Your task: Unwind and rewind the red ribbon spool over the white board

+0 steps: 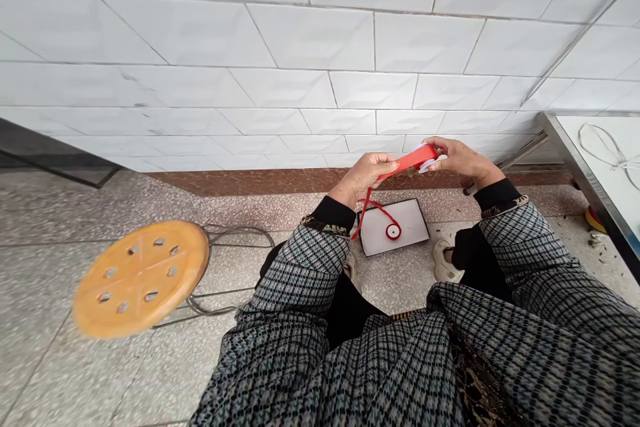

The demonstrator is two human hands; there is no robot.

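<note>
My right hand [453, 159] grips a white spool [427, 164] wound with red ribbon. From it a flat length of red ribbon [404, 162] stretches across to my left hand [371, 172], which pinches it between thumb and fingers. A narrower red strand [367, 203] hangs below my left hand and runs down toward the floor. Beneath my hands lies a shallow box [377, 240] with a white inside and dark edges. A small spool [393, 231] with a red rim rests in it, joined to a red strand.
An orange round stool [143, 279] with holes in its seat and metal legs stands on the left. At right is a white-topped table [607, 147] with a metal edge and a white cable [620, 163] on it. A white tiled wall [280, 90] rises ahead.
</note>
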